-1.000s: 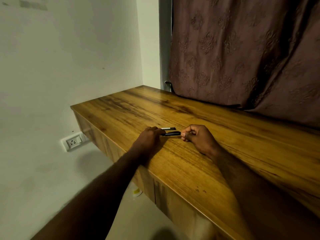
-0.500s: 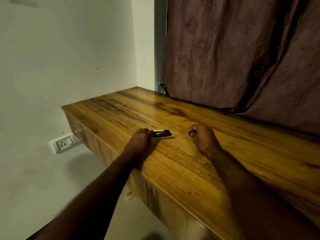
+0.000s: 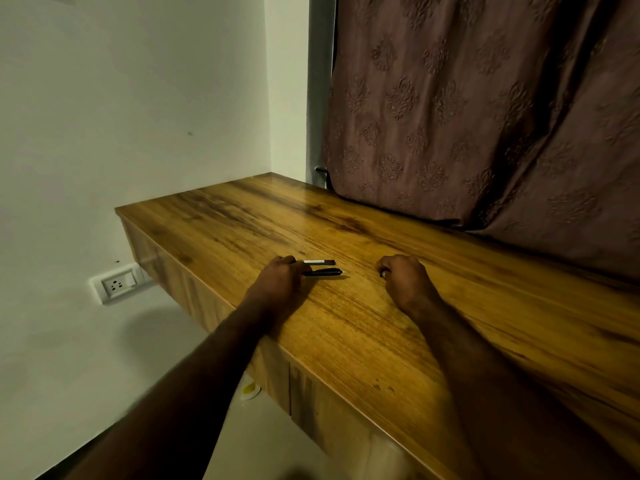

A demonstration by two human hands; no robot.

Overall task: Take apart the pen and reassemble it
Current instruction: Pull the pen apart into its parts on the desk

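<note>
I'm looking at a white wall on the left w/ a white socket plate (image 3: 119, 283) sitting low, just under the desk's left end. Pale floor is showing below, w/ a small yellow-white thing (image 3: 250, 390) lying on it by the desk front; can't tell what it is. The wooden desk (image 3: 363, 341) is running from the corner toward bottom right, glossy grain, panelled front dropping off at the near edge. The left hand (image 3: 280, 280) is resting on the top, fingers pinching the near end of a black pen body (image 3: 323, 272), which is lying flat w/ its pale tip pointing right. Just beyond it, a second dark pen part (image 3: 317, 261) w/ a pale strip is lying parallel on the wood, its left end at the fingertips. The right hand (image 3: 403, 282) is sitting well apart from both, curled into a loose fist, knuckles up; something small and dark is peeking out between the fingers, can't tell what. Behind, a mauve embossed curtain (image 3: 485, 116) is hanging down onto the desk's back edge, a grey frame strip (image 3: 320, 88) beside it.
</note>
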